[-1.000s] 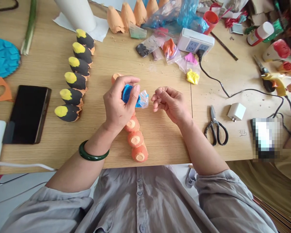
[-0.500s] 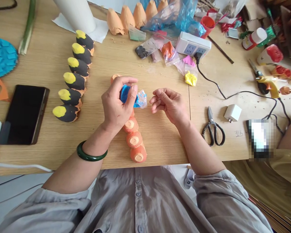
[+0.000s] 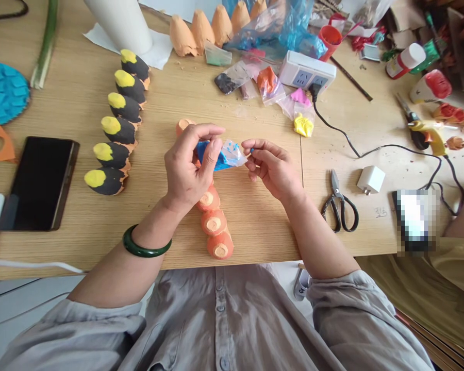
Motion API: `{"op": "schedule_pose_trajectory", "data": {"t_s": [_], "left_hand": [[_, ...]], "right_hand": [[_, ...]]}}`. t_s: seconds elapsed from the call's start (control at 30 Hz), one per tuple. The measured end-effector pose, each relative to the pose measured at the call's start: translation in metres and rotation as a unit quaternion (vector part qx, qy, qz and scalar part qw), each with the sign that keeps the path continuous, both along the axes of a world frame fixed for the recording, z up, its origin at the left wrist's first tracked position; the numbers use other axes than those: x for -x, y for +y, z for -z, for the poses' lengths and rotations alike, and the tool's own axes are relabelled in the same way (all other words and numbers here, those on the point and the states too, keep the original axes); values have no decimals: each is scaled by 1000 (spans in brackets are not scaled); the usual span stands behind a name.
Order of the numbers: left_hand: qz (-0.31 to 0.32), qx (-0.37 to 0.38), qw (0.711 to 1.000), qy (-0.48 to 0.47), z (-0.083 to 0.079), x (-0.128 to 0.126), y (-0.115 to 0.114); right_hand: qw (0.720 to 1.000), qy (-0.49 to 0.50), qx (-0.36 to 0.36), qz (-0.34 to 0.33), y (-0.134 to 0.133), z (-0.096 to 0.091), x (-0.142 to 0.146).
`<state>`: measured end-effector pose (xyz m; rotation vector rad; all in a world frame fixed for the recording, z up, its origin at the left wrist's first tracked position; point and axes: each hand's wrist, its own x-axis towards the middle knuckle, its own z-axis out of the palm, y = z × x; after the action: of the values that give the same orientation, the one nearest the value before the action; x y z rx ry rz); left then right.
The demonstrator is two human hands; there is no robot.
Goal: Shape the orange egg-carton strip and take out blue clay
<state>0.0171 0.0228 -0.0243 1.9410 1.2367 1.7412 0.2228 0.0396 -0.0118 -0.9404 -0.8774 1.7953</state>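
Note:
My left hand (image 3: 193, 167) grips a small clear bag of blue modelling clay (image 3: 218, 157) between thumb and fingers. The bag's clear end points right, with blue specks on the plastic. Close to that end, my right hand (image 3: 272, 167) pinches a tiny bit of blue clay (image 3: 252, 150) at its fingertips. Below the left hand lies a row of orange-painted egg-carton cups (image 3: 213, 223), partly hidden by that hand. To the left stands a row of black cups with yellow tips (image 3: 119, 129).
Bags of coloured clay (image 3: 269, 82) lie behind the hands, near a white power strip (image 3: 307, 71). Scissors (image 3: 338, 203) and a white charger (image 3: 371, 179) are on the right. A dark phone (image 3: 38, 183) rests at left. A person's leg (image 3: 429, 281) shows at far right.
The bag's clear end has swung up and right, toward my right hand. A small blue bit now shows at my right fingertips. Both hands have shifted slightly.

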Motion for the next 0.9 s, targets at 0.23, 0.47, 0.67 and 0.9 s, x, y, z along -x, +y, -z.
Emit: {"op": "schedule_pose_trajectory", "data": {"t_s": [0.23,0.47,0.67,0.9], "left_hand": [[35,-16,999,23,-3,2,-1],[33,-5,999,17,14,3,9],[-65,-30,995,64,0,1,-1],[21,121,992,28,-12,-16,-20]], "right_hand": [[999,-24,-10,-38,-4,-11,3],[975,-161,-140,-54,-9,-13,3],[900,-321,-286,74,-14,-2,7],[780,-458,-403,141,-22,13,11]]}}
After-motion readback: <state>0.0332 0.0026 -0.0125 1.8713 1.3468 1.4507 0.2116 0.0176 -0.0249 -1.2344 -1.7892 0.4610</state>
